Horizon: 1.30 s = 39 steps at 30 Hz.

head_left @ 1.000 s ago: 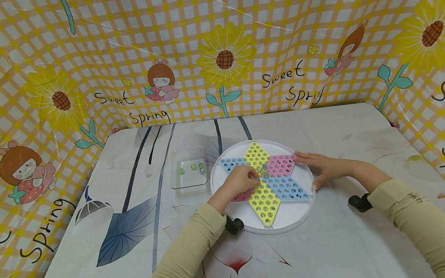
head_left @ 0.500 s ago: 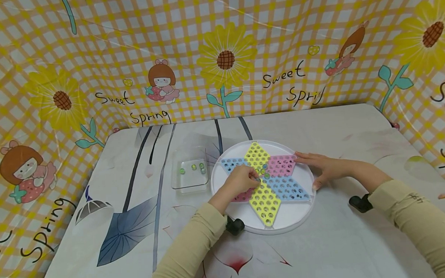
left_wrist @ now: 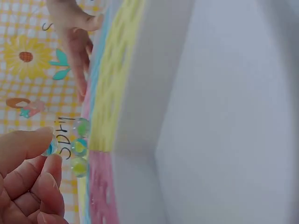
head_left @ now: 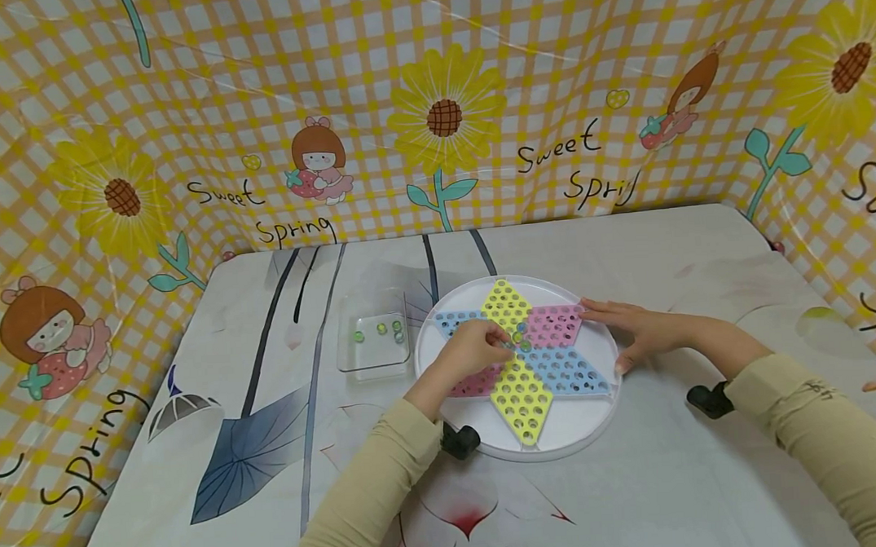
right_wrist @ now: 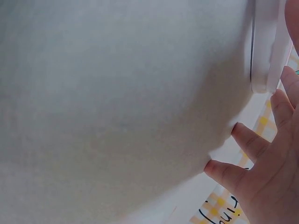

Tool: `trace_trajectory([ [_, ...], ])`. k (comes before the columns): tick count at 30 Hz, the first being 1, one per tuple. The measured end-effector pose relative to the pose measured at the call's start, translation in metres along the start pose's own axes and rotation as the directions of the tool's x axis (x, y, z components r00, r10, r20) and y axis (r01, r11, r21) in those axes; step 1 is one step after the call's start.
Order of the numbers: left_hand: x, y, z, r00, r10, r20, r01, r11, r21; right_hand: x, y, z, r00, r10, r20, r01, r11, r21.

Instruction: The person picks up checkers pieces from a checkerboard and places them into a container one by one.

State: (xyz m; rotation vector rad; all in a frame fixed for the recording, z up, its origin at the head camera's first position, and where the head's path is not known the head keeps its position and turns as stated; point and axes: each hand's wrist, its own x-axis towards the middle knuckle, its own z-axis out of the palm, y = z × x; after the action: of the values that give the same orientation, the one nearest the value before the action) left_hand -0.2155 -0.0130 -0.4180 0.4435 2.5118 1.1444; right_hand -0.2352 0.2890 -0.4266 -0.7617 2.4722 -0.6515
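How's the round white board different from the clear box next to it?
The board is round, but the box has straight sides. The board is bigger; the box is smaller. The board has a pink, yellow and blue star full of holes, while the box is plain and see-through. Both have marbles and sit on the table.

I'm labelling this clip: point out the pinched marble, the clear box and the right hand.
Pinched marble (left_wrist: 51, 147), left wrist view: its exposed side.
Clear box (head_left: 373, 367), head view: its near rim.
Right hand (head_left: 642, 328), head view: back of the hand.
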Motion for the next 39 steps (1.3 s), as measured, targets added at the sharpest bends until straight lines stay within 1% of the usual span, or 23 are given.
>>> trace_trajectory([
  [7, -0.004, 0.002, -0.006, 0.999, 0.043, -0.027, -0.044, 0.998, -0.048, 0.001, 0.001, 0.000, 1.000, -0.008, -0.003, 0.008, 1.000, 0.004],
  [13, -0.005, 0.004, -0.011, 0.994, 0.088, -0.065, -0.091, 0.995, -0.050, 0.001, 0.003, 0.000, 1.000, -0.010, -0.001, 0.010, 1.000, 0.003],
  [18, -0.004, 0.006, -0.017, 0.990, 0.105, -0.094, -0.111, 0.992, -0.055, 0.001, 0.001, 0.000, 1.000, -0.005, -0.002, 0.005, 1.000, 0.004],
  [29, -0.009, 0.012, -0.030, 0.985, 0.116, -0.129, -0.127, 0.989, -0.078, 0.000, -0.001, 0.000, 1.000, 0.004, -0.003, -0.004, 1.000, 0.002],
  [35, -0.011, 0.011, -0.037, 0.982, 0.120, -0.146, -0.131, 0.990, -0.062, -0.001, -0.002, 0.000, 1.000, 0.000, -0.003, 0.000, 1.000, 0.009],
  [39, -0.012, 0.010, -0.043, 0.980, 0.117, -0.162, -0.131, 0.988, -0.079, -0.001, -0.004, -0.001, 1.000, -0.009, -0.004, 0.009, 1.000, 0.013],
])
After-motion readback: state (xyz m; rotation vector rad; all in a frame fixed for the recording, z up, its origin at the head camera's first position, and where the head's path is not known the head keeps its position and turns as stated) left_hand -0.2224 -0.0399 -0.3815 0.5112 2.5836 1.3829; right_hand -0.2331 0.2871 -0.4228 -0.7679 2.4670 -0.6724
